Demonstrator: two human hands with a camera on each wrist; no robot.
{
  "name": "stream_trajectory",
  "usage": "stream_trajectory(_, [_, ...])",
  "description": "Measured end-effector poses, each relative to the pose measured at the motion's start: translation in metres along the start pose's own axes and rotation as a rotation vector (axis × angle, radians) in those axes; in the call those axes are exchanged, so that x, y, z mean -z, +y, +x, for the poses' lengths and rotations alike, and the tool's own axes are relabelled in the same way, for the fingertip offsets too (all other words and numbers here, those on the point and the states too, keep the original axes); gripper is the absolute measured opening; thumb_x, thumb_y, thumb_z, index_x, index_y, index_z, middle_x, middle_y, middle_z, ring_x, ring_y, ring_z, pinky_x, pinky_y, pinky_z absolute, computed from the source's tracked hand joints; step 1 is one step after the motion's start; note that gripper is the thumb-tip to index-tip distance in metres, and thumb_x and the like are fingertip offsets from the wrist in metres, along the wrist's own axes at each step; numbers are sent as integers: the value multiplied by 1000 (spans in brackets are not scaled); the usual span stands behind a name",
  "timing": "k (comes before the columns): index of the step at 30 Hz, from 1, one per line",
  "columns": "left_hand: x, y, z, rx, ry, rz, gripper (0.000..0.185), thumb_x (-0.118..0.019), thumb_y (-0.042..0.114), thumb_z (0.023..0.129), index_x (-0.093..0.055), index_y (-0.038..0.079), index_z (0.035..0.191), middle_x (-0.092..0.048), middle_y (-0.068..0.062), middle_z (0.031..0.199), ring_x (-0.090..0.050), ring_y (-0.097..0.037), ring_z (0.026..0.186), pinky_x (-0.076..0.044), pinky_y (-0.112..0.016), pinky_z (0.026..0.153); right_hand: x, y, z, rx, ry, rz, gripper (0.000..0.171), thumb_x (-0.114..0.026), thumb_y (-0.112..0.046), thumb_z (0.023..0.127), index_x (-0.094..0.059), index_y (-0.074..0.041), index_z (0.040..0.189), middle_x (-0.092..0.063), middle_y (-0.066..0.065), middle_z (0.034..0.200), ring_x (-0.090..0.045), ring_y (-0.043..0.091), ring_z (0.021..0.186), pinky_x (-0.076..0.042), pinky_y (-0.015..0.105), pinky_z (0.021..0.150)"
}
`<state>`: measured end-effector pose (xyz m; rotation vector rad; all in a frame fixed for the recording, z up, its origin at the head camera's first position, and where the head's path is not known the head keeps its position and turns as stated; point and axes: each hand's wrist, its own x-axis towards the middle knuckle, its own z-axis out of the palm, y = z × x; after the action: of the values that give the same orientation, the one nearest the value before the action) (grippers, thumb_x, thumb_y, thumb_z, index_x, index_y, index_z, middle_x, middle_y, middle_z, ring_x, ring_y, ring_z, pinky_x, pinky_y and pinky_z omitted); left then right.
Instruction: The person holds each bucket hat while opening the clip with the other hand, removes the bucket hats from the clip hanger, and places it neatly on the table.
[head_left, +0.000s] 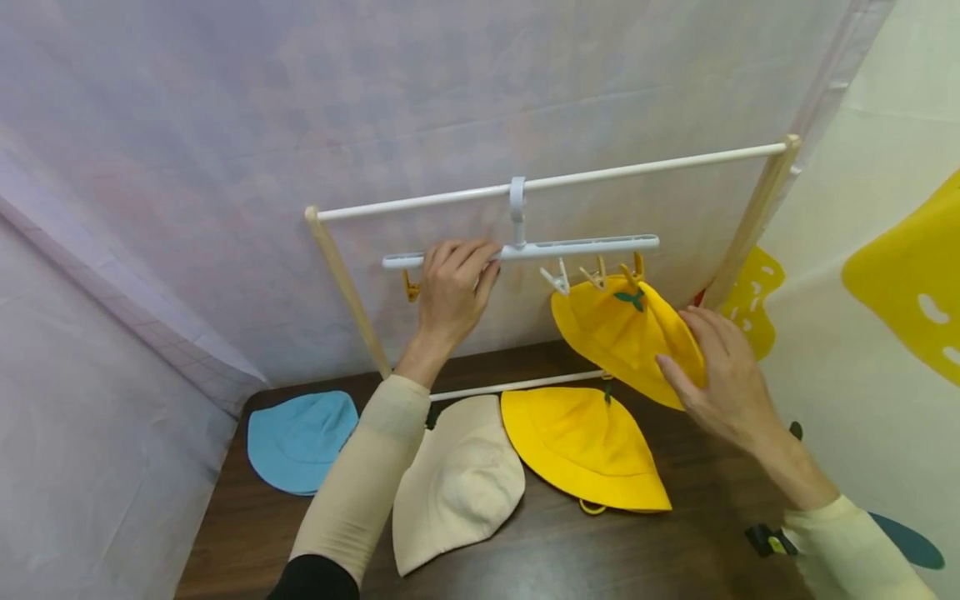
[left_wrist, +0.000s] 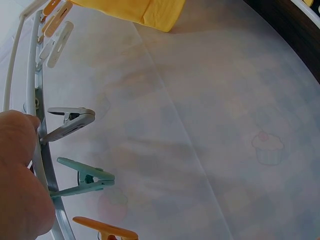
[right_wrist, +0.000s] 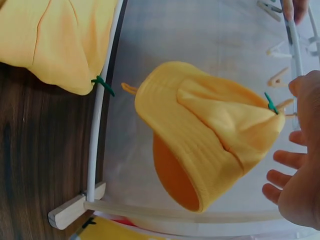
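A white clip hanger (head_left: 585,246) hangs from the white top rail (head_left: 637,169) of a wooden-sided rack. My left hand (head_left: 453,287) grips the hanger's bar left of its hook, fingers curled over it; the left wrist view shows this hand (left_wrist: 20,175) against the bar (left_wrist: 37,100) beside grey (left_wrist: 72,120) and teal (left_wrist: 85,177) clips. A yellow hat (head_left: 622,333) hangs clipped at the hanger's right end. My right hand (head_left: 720,375) is at its right side, fingers straight. In the right wrist view that hand (right_wrist: 300,170) is spread beside the hat (right_wrist: 210,135).
On the dark wooden table (head_left: 675,550) below the rack lie a blue hat (head_left: 303,437), a cream hat (head_left: 457,483) and a second yellow hat (head_left: 581,446). A dark teal piece (head_left: 911,542) lies at the right edge. Cloth walls close in behind and on both sides.
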<state>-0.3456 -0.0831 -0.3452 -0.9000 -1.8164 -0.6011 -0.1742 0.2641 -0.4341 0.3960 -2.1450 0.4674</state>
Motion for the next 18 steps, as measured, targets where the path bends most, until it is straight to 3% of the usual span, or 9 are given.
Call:
stream_trajectory(3, [0, 0, 0, -3, 1, -5, 20, -83, 17, 104, -86, 6, 121, -87, -11, 121, -76, -32, 107, -59, -47, 100, 1, 4, 2, -54, -29, 4, 65, -74, -35, 106, -60, 12, 148, -65, 37, 147, -57, 59, 138, -43, 77, 120])
stream_trajectory(7, [-1, 0, 0, -3, -3, -7, 21, -83, 16, 104, -86, 6, 121, -87, -12, 122, -76, -32, 107, -58, -47, 100, -1, 8, 4, -109, -39, 2, 60, -82, -13, 96, -61, 10, 148, -66, 37, 144, -60, 58, 131, -46, 78, 111])
stream_trajectory(13, [-1, -1, -1, 0, -6, -6, 20, -82, 18, 105, -86, 7, 122, -87, -10, 123, -76, -31, 108, -59, -47, 101, -5, 10, 9, -134, -38, -29, 58, -84, -6, 94, -62, 11, 145, -72, 34, 133, -66, 51, 109, -52, 64, 92])
stream_trajectory(18, [-2, -1, -2, 4, -8, -8, 20, -82, 18, 105, -86, 8, 122, -87, -10, 123, -76, -31, 108, -59, -47, 101, -8, 10, 11, -136, -22, -68, 52, -85, -6, 95, -66, 10, 141, -75, 31, 119, -64, 40, 90, -46, 43, 76])
